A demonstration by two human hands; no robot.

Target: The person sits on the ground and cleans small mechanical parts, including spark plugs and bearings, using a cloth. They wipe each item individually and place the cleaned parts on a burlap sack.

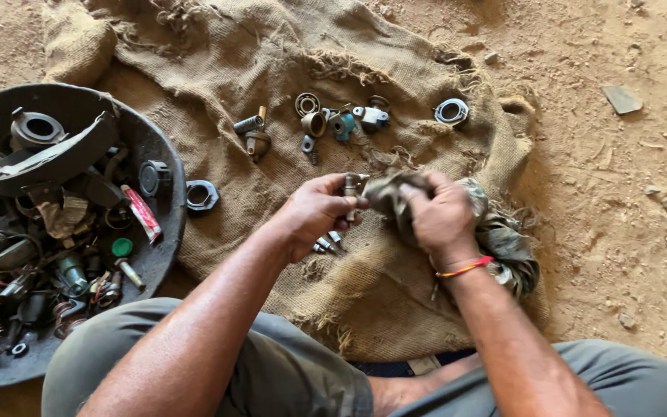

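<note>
Left hand (314, 212) pinches a small metal bolt (351, 185) while right hand (438, 212) clamps a rag (395, 193) at its three o'clock; oily bolt could slip onto burlap sack (272, 54).

burlap sack (272, 69) spread on sandy ground | round dark pan (156, 255) of greasy metal scrap at sack's left edge | hex nut (201, 195) on sack beside pan | row of small fittings (326, 122) across sack's upper middle | metal ring (452, 112) toward sack's upper right | flat stone (622, 99) off sack, far right
</note>
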